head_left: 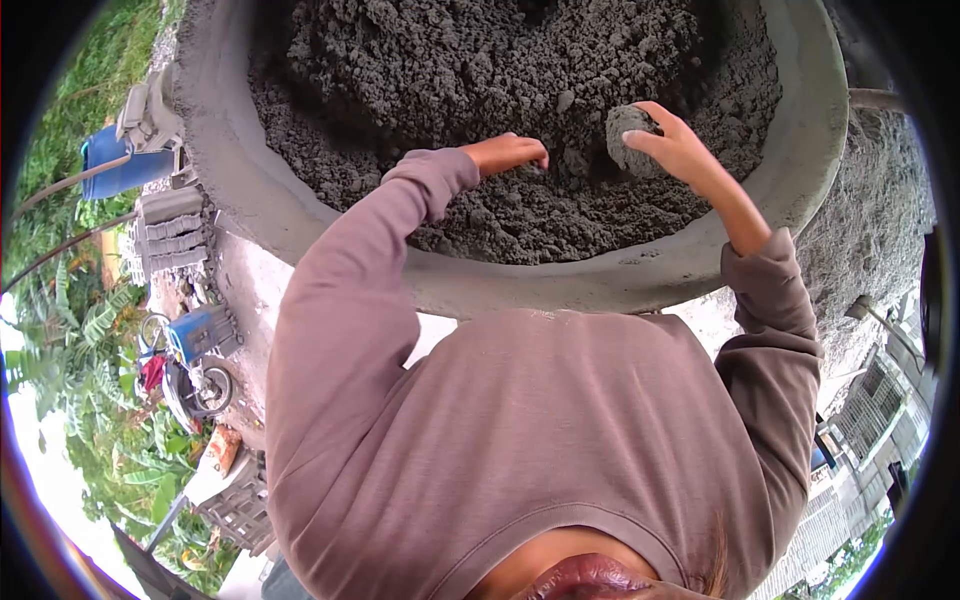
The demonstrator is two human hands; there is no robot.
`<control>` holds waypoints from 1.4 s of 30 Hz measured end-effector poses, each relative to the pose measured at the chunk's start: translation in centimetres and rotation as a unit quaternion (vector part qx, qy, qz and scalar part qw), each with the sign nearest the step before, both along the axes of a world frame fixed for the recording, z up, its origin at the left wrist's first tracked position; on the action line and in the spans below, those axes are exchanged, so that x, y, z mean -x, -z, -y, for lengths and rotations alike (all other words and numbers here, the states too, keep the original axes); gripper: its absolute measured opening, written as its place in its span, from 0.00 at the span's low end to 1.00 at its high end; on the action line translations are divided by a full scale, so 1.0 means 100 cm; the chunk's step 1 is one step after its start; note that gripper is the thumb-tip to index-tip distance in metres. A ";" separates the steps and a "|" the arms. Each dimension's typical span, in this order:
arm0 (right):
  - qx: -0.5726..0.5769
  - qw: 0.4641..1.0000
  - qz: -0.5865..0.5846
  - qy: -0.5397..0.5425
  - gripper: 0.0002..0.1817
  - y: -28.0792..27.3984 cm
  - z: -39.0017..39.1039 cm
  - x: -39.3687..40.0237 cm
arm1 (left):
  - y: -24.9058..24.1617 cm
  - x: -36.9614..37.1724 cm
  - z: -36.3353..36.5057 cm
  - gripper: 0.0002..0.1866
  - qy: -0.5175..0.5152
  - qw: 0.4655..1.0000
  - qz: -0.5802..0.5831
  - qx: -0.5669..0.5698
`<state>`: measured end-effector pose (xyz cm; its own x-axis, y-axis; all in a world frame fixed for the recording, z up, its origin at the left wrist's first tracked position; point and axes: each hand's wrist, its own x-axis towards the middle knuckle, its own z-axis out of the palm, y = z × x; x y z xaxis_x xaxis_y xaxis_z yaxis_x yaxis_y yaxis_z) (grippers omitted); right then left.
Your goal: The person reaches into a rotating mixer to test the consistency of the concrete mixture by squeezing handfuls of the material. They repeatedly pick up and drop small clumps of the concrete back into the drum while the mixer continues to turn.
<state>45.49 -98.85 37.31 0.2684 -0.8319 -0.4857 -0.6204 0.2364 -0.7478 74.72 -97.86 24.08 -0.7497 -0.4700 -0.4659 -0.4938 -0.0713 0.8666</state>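
My right hand (675, 150) grips a round ball of damp grey cement-like mix (622, 150), with thumb and fingers spread over its near side. To its left, my left hand (508, 153) is low over the loose mix (480, 75), its fingers curled downward and pressed together. Whatever those fingers may hold is hidden. Both hands are inside the rim of a wide round basin (815, 110) coated in grey, and crumbly mix heaps up toward its far side. My sleeves are pushed back from the wrists.
The basin's near rim runs right against my body. On the left are stacked grey blocks (172, 230), a blue container (120, 165), a parked motorcycle (195, 385) and greenery. A large grey heap (870, 200) rises on the right, with a building (870, 415) beyond.
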 end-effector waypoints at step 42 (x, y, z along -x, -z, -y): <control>-0.404 0.632 0.651 0.120 0.28 -0.039 -0.090 -0.065 | -0.251 0.036 -0.114 0.22 -0.097 0.805 0.015 0.584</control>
<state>51.95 -89.84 41.21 0.7913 -0.5456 -0.2759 0.5211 0.8379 -0.1622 71.09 -86.48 49.20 -0.6061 -0.7075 0.3634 -0.5935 0.7065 0.3856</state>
